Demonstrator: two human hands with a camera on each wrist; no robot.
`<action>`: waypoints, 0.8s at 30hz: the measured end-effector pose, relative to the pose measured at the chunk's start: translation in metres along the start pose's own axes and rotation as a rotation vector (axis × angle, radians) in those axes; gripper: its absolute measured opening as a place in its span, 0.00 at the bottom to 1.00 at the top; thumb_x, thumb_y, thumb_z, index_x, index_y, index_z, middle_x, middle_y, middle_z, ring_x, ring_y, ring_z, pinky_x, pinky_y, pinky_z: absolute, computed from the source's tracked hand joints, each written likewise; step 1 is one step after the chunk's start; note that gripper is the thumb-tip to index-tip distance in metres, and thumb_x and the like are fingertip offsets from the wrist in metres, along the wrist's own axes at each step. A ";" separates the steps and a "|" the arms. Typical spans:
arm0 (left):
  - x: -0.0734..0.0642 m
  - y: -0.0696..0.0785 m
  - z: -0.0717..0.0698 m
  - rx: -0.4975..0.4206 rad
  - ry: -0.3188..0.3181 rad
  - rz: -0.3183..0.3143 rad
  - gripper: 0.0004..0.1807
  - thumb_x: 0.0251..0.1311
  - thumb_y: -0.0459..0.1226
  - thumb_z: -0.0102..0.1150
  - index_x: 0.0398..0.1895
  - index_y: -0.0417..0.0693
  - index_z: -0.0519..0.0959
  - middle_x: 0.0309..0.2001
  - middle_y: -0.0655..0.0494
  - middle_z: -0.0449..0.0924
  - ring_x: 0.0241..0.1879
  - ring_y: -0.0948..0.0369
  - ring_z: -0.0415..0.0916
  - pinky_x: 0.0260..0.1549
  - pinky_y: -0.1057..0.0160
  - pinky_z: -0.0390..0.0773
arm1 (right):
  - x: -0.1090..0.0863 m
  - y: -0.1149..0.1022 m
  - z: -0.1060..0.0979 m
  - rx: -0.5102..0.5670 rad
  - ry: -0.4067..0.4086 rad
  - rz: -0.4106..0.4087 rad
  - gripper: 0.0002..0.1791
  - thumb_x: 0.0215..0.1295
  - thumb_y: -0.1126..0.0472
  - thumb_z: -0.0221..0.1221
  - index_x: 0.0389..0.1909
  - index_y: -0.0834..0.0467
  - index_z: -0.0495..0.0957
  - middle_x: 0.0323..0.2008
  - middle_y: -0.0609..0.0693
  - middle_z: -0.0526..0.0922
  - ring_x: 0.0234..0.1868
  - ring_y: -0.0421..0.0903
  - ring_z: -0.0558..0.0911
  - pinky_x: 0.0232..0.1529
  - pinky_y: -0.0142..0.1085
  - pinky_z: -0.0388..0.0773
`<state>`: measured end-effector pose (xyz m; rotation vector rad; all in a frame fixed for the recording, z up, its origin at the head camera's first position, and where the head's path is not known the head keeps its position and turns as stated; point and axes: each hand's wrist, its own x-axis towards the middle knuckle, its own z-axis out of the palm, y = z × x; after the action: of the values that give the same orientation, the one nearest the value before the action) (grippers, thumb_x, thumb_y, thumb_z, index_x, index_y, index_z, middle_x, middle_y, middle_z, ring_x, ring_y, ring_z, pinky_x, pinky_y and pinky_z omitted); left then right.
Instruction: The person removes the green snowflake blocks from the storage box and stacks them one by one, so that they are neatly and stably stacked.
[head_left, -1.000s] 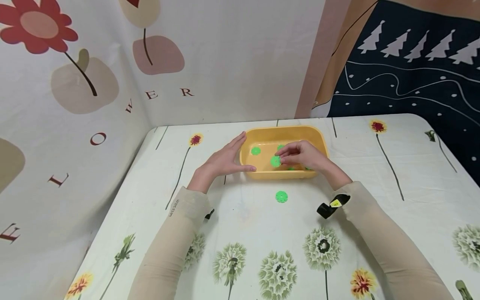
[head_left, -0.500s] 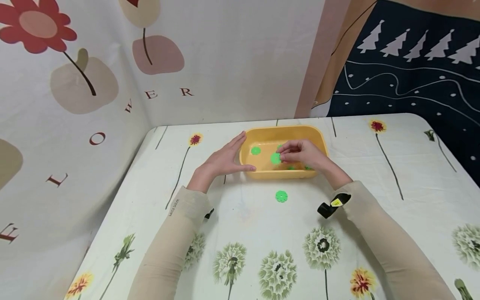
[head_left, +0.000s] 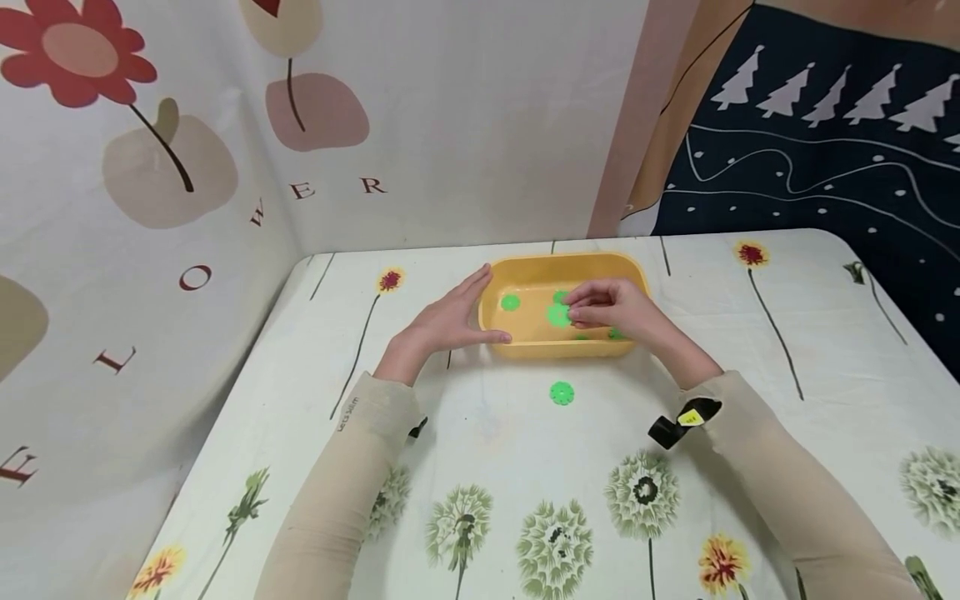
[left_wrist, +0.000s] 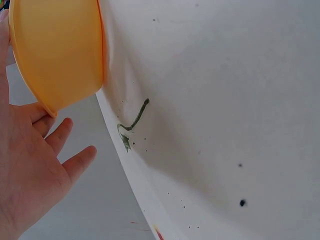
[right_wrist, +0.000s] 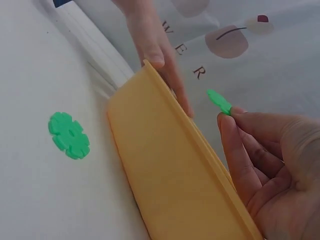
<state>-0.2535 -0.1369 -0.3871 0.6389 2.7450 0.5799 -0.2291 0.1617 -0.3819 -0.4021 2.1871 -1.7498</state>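
Note:
A yellow plastic basin (head_left: 562,350) stands toward the back of the table. My left hand (head_left: 450,321) grips its left end, thumb over the near rim and fingers spread along the side; the left wrist view shows fingertips (left_wrist: 45,117) against the rim. Above the basin my right hand (head_left: 618,310) pinches a green notched plastic disc (right_wrist: 219,101) between thumb and index finger. Inside lie several similar discs, among them one at the left (head_left: 510,302); some are partly hidden by the right hand and the near wall.
One more green notched disc (head_left: 562,393) lies flat on the flower-printed tablecloth (head_left: 487,467), in front of the basin. Printed fabric (head_left: 480,125) hangs behind the table and along its left. A black wrist camera (head_left: 667,432) is strapped on the right sleeve.
The right hand has shifted slightly to the right with the pinched disc, and its forearm has swung outward. The left hand and the basin have stayed nearly in place.

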 end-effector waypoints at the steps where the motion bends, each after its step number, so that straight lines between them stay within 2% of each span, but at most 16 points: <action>1: 0.000 0.000 0.000 0.001 0.000 0.000 0.64 0.50 0.70 0.61 0.82 0.60 0.37 0.81 0.71 0.29 0.81 0.60 0.37 0.74 0.45 0.60 | -0.002 0.000 0.000 -0.003 0.000 0.002 0.17 0.67 0.67 0.62 0.53 0.71 0.77 0.32 0.40 0.86 0.35 0.38 0.87 0.46 0.39 0.86; 16: 0.000 0.000 0.000 -0.006 0.005 0.006 0.63 0.51 0.69 0.62 0.82 0.58 0.39 0.82 0.70 0.30 0.81 0.59 0.38 0.74 0.46 0.59 | -0.029 -0.008 0.006 -0.022 -0.007 -0.010 0.16 0.65 0.66 0.64 0.50 0.71 0.78 0.31 0.39 0.86 0.37 0.41 0.88 0.45 0.34 0.86; 24: 0.001 0.000 0.001 -0.011 0.014 0.000 0.63 0.51 0.69 0.62 0.82 0.58 0.39 0.82 0.70 0.30 0.81 0.59 0.38 0.74 0.46 0.60 | -0.039 -0.007 0.015 0.018 -0.033 -0.019 0.15 0.64 0.71 0.63 0.49 0.74 0.77 0.30 0.39 0.87 0.34 0.36 0.87 0.42 0.32 0.86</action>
<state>-0.2540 -0.1364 -0.3877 0.6350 2.7531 0.6012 -0.1876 0.1626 -0.3761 -0.4460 2.1498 -1.7596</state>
